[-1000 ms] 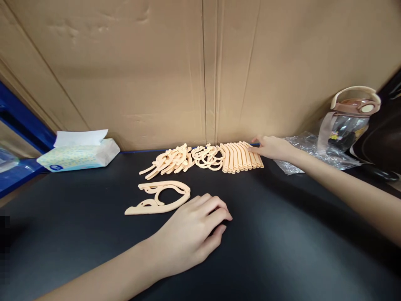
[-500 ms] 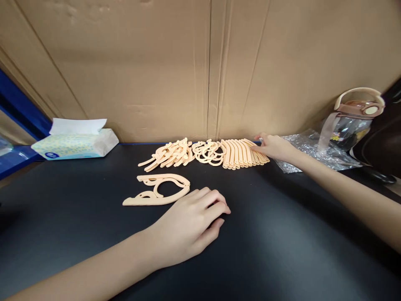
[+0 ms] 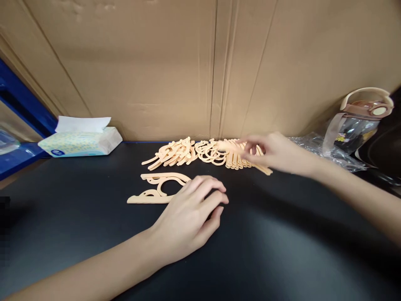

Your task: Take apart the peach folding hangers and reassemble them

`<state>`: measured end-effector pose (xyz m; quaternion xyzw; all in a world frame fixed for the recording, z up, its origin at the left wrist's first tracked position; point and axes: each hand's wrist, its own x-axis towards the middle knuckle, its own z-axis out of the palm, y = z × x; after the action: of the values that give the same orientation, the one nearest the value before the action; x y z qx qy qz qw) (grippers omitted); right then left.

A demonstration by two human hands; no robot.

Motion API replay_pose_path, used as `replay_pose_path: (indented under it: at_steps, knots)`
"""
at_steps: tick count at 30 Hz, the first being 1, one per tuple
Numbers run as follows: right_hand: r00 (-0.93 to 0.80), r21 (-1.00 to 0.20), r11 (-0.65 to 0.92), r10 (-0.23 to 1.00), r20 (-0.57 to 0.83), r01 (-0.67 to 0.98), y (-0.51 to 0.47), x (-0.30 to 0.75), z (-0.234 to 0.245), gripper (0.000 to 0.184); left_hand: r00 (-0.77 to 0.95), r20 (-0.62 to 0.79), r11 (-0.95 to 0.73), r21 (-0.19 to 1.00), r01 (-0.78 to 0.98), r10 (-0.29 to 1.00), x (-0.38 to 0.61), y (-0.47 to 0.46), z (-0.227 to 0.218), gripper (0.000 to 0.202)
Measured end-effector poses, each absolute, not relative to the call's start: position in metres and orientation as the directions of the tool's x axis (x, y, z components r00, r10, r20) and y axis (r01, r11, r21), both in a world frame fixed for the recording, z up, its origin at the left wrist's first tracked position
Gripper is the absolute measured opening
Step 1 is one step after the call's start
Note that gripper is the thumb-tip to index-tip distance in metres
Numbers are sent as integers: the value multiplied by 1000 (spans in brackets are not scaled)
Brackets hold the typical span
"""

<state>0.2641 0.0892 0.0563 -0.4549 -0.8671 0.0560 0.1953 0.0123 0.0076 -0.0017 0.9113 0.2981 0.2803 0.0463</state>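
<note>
My left hand [image 3: 196,209] rests on the black table, fingers loosely curved and apart from the thumb, nothing visible in them. It covers the right end of a peach plastic folding hanger [image 3: 156,200], whose two arms point left. My right hand [image 3: 266,152] is above the right end of a row of hanger arms [image 3: 236,162], fingers pinched. A motion-blurred peach hanger arm [image 3: 228,146] sticks out leftward from those fingers. Left of the row lie a heap of ring-shaped hooks [image 3: 213,156] and a pile of other hanger arms [image 3: 177,152].
A tissue pack [image 3: 81,143] sits at the back left. Crumpled clear plastic wrap [image 3: 313,144] and a water bottle [image 3: 354,129] stand at the back right. Brown cardboard [image 3: 156,71] walls the table's far edge; a blue frame [image 3: 26,104] is at the left.
My right hand has lifted from the row's right end and come nearer, with a hanger arm now in its fingers. My left hand has slid slightly over the folding hanger's right end.
</note>
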Motion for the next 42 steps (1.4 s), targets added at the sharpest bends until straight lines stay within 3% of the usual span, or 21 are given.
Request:
replay_pose_path:
  at_steps: [3, 6, 13, 32, 37, 42]
  knots:
    - [-648, -254, 684, 730, 218, 684, 59, 243, 41, 19, 576, 576, -791, 229, 567, 580, 11, 7, 0, 30]
    - [-678, -265, 715, 699, 229, 647, 35, 234, 25, 13, 595, 544, -780, 200, 594, 592, 12, 8, -1, 36]
    - [-705, -140, 770, 629, 328, 622, 26, 238, 9, 6, 602, 437, -714, 149, 684, 668, 14, 16, -6, 15]
    - [-707, -200, 782, 621, 339, 591, 29, 239, -4, 12, 592, 398, -686, 152, 711, 701, 14, 14, -4, 15]
    - [-686, -219, 769, 637, 352, 601, 30, 239, -7, 10, 471, 455, -618, 260, 742, 756, 5, 20, 9, 19]
    - [-682, -234, 760, 648, 339, 607, 31, 240, -6, 9, 304, 465, -442, 221, 869, 832, -20, 49, 26, 18]
